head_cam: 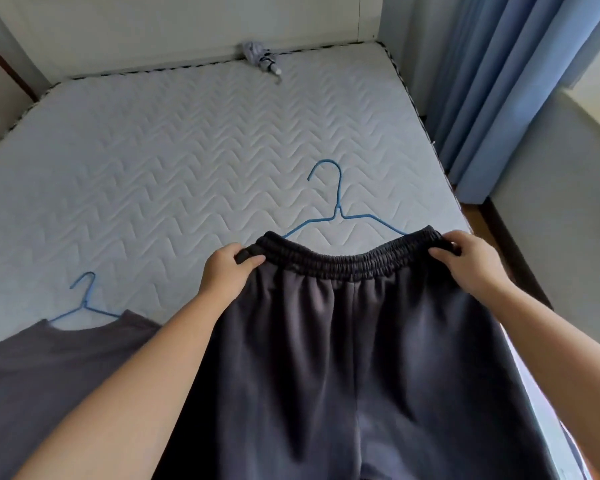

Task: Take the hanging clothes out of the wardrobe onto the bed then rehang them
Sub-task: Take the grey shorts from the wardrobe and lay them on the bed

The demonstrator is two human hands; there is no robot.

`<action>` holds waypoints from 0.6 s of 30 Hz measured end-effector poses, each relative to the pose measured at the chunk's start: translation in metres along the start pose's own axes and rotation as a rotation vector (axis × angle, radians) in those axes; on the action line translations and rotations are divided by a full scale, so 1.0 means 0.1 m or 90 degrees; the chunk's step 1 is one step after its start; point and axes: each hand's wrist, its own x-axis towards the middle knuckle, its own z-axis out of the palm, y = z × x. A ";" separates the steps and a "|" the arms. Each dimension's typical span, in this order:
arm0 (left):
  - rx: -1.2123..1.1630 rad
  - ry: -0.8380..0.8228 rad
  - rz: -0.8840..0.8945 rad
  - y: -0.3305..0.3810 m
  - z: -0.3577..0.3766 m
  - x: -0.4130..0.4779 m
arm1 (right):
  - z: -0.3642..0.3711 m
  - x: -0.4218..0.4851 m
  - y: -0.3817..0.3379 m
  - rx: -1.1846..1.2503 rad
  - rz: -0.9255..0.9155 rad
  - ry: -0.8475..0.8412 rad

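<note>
**Pants held up by the waistband at the near edge of the bed**

Your left hand pinches the left end of the elastic waistband of the dark grey pants. The thumb lies across the front. The other fingers are curled behind the fabric and mostly hidden.

Your right hand grips the right end the same way, thumb on the front and fingers folded over the top edge.

The waistband is stretched between your two hands and dips a little in the middle. The pants hang from it toward you. The legs run out of the bottom of the view, so their length cannot be told.

You hold the pants over the near edge of the bed, toward its near right corner. Whether the fabric touches the mattress cannot be told.

A blue wire hanger lies flat on the bed just beyond the waistband, its hook pointing to the far edge. Its lower part is hidden behind the pants.

A second blue hanger lies by the near left corner, inside the neck of a grey shirt spread flat on the bed. Only its hook and shoulders show.

A folded grey umbrella lies at the middle of the far edge, against the white headboard. A blue curtain hangs beyond the right edge.
</note>
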 end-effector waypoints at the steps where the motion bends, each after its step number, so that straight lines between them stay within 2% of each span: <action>1: 0.008 -0.011 -0.010 -0.14 0.14 0.07 | 0.17 0.07 0.10 -0.010 0.014 -0.014; 6: 0.018 -0.049 -0.056 -0.79 0.71 0.40 | 0.88 0.35 0.53 -0.076 0.052 -0.080; 12: 0.005 -0.023 -0.064 -1.20 1.20 1.14 | 1.24 1.01 0.60 -0.069 0.043 -0.054; 14: 0.074 0.007 -0.066 -1.38 1.41 1.26 | 1.46 1.20 0.69 -0.064 0.039 -0.062; 16: 0.229 0.077 -0.019 -1.58 1.63 1.29 | 1.78 1.25 0.89 -0.085 0.043 -0.073; 18: 0.321 0.125 0.033 -1.73 1.77 1.28 | 2.09 1.22 1.15 -0.127 0.012 -0.005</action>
